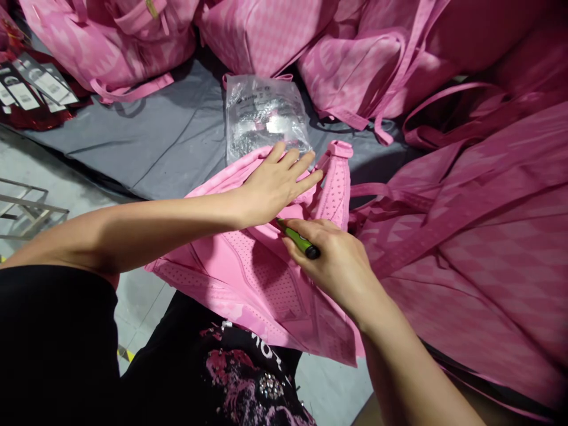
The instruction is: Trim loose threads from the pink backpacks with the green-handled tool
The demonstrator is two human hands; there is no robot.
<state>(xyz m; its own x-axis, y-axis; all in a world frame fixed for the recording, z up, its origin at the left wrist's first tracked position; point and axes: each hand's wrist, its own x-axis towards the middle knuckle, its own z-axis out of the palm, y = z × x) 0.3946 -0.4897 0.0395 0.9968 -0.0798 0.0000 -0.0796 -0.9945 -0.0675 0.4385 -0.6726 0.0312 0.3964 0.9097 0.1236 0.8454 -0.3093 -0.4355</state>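
A pink backpack [270, 284] lies at the table's edge over my lap, its back and dotted mesh padding facing up. Spread flat across its upper part, my left hand [279, 180] presses on the fabric with the fingers apart. My right hand [331, 248] is wrapped round a slim green handle with black ends [302, 241]; I cannot tell what kind of tool it is. Its dark tip is at the pink fabric just below my left hand. A dotted shoulder strap [335, 189] stands up to the right of my left hand.
A clear plastic bag [266, 115] lies on the grey-covered table [177, 142] beyond the backpack. Several pink backpacks [266, 35] line the back, and a large one [479, 248] crowds the right. Printed tags [33, 89] lie at the far left, above a metal frame [31, 207].
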